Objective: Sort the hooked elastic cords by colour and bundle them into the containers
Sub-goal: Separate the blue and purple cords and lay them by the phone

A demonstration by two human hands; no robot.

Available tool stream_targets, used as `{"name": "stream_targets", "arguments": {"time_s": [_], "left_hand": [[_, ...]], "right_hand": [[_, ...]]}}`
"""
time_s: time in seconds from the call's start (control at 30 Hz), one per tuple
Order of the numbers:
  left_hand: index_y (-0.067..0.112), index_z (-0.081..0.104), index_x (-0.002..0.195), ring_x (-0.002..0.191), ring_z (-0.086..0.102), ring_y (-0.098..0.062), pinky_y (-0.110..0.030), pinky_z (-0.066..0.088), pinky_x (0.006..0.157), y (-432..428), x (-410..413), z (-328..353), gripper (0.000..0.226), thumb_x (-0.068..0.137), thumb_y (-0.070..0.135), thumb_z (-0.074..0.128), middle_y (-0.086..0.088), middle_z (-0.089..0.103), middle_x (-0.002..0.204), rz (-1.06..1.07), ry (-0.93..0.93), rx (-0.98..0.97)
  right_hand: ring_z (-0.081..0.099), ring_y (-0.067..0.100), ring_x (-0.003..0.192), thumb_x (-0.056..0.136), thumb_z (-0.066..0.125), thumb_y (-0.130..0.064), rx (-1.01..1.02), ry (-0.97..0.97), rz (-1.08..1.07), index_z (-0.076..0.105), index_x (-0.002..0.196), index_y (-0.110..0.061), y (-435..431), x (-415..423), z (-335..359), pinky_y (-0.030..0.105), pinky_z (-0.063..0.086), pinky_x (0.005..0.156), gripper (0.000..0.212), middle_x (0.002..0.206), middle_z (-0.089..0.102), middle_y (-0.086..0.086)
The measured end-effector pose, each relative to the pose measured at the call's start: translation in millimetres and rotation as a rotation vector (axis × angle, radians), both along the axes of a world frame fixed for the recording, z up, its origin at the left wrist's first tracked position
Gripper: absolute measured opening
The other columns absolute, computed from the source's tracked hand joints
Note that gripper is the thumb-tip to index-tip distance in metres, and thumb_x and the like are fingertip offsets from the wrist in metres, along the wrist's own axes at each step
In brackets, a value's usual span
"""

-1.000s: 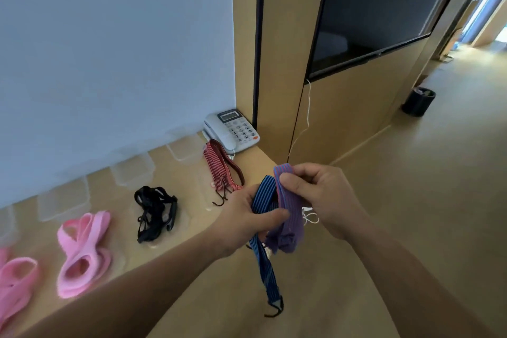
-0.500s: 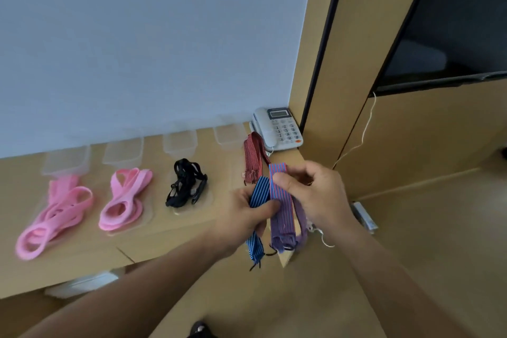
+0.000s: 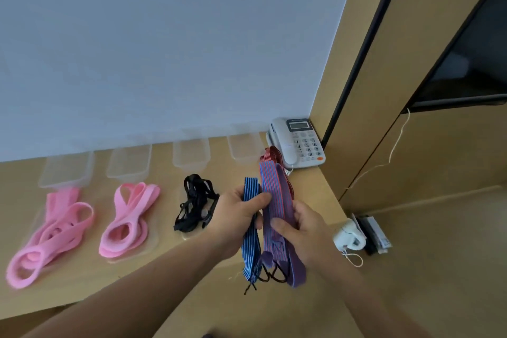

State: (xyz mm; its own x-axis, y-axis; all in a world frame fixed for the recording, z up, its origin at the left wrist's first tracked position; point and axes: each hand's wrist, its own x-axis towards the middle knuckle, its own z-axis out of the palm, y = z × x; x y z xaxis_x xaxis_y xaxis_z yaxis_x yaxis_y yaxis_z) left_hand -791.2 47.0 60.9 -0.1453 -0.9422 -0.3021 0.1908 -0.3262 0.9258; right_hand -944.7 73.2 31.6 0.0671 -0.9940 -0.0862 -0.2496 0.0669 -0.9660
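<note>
My left hand (image 3: pixel 236 217) grips a folded blue striped cord (image 3: pixel 251 244), its black hooks hanging below. My right hand (image 3: pixel 301 225) holds a folded purple-and-red striped cord (image 3: pixel 271 195) right beside it, above the shelf's right end. On the wooden shelf (image 3: pixel 164 250) lie two pink cord bundles (image 3: pixel 52 233) (image 3: pixel 129 217), a black cord bundle (image 3: pixel 196 200) and, partly hidden behind the held cords, a red striped cord (image 3: pixel 270 152). Several clear plastic containers (image 3: pixel 190 155) stand in a row along the wall, with nothing in them.
A white desk telephone (image 3: pixel 299 141) sits at the shelf's far right corner against a wooden panel. On the floor to the right are a white plug adapter (image 3: pixel 349 236) and a thin white cable. A dark screen hangs at the upper right.
The camera has swung left and down, bringing the shelf nearer. My right hand slid from the top of the purple cord down to its middle. Both cords stayed in my hands.
</note>
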Motion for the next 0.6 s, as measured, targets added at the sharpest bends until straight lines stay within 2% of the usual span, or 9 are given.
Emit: {"name": "stream_targets", "arguments": {"time_s": [0.07,0.13,0.2,0.27,0.37,0.47,0.53,0.6], "left_hand": [[-0.005,0.06,0.094,0.043,0.041,-0.016,-0.023,0.039,0.046,-16.0,3.5,-3.1,0.022,0.096,0.018,0.06,-0.008,0.055,0.063,-0.014,-0.016,0.044],[-0.009,0.06,0.103,0.047,0.043,-0.019,-0.028,0.04,0.051,-28.0,4.9,-4.8,0.034,0.098,0.021,0.048,-0.015,0.061,0.085,-0.061,0.035,0.12],[-0.008,0.058,0.106,0.049,0.045,-0.02,-0.029,0.042,0.052,-38.7,5.9,-4.3,0.033,0.096,0.013,0.034,-0.018,0.06,0.094,-0.102,0.108,0.184],[-0.006,0.057,0.102,0.052,0.048,-0.019,-0.029,0.045,0.054,-49.8,7.6,-4.3,0.029,0.095,0.004,0.031,-0.019,0.061,0.093,-0.099,0.086,0.195],[-0.002,0.059,0.104,0.069,0.06,-0.024,-0.035,0.049,0.074,-67.5,9.2,-10.9,0.024,0.1,0.004,0.035,-0.017,0.069,0.094,-0.122,-0.042,0.147],[0.002,0.058,0.112,0.092,0.068,-0.033,-0.044,0.05,0.091,-81.5,4.1,-13.6,0.024,0.103,0.01,0.038,-0.013,0.075,0.1,-0.18,-0.146,0.115],[0.003,0.056,0.118,0.101,0.068,-0.038,-0.046,0.05,0.091,-86.5,-1.3,-11.0,0.025,0.104,0.015,0.039,-0.008,0.075,0.104,-0.184,-0.203,0.12],[0.004,0.054,0.119,0.094,0.065,-0.043,-0.043,0.049,0.083,-89.8,-7.3,-9.5,0.025,0.104,0.016,0.038,-0.004,0.075,0.105,-0.171,-0.235,0.118]], "right_hand": [[0.069,0.026,0.081,0.089,0.066,-0.007,0.011,-0.009,-0.041,0.063,0.098,-0.018,-15.0,1.5,-3.5,0.039,0.057,0.074,0.015,0.088,0.073,0.008],[0.07,0.018,0.077,0.089,0.065,-0.004,0.048,-0.052,-0.098,0.063,0.097,-0.016,-28.3,-0.1,-6.9,0.031,0.056,0.069,0.015,0.084,0.074,0.002],[0.069,0.01,0.073,0.09,0.063,-0.003,0.097,-0.092,-0.116,0.064,0.098,-0.016,-43.6,-4.1,-8.6,0.021,0.053,0.065,0.015,0.08,0.074,-0.003],[0.07,0.01,0.074,0.091,0.063,-0.005,0.136,-0.079,-0.106,0.064,0.1,-0.014,-60.6,-9.6,-10.0,0.021,0.054,0.065,0.013,0.082,0.074,-0.002],[0.071,0.019,0.08,0.092,0.063,-0.01,0.126,-0.055,-0.151,0.066,0.098,-0.015,-94.8,-21.0,-10.8,0.034,0.058,0.072,0.008,0.09,0.074,0.006],[0.071,0.026,0.087,0.092,0.063,-0.013,0.157,-0.053,-0.152,0.068,0.095,-0.017,-141.3,-34.5,-23.9,0.046,0.056,0.082,0.007,0.094,0.074,0.007],[0.07,0.034,0.083,0.091,0.064,-0.011,0.265,-0.098,-0.143,0.068,0.092,-0.011,-171.0,-38.4,-40.2,0.055,0.056,0.082,0.004,0.09,0.073,0.014],[0.066,0.036,0.074,0.092,0.061,-0.008,0.381,-0.143,-0.129,0.065,0.092,-0.003,-194.5,-40.7,-57.6,0.061,0.054,0.078,0.006,0.085,0.069,0.021]]}}
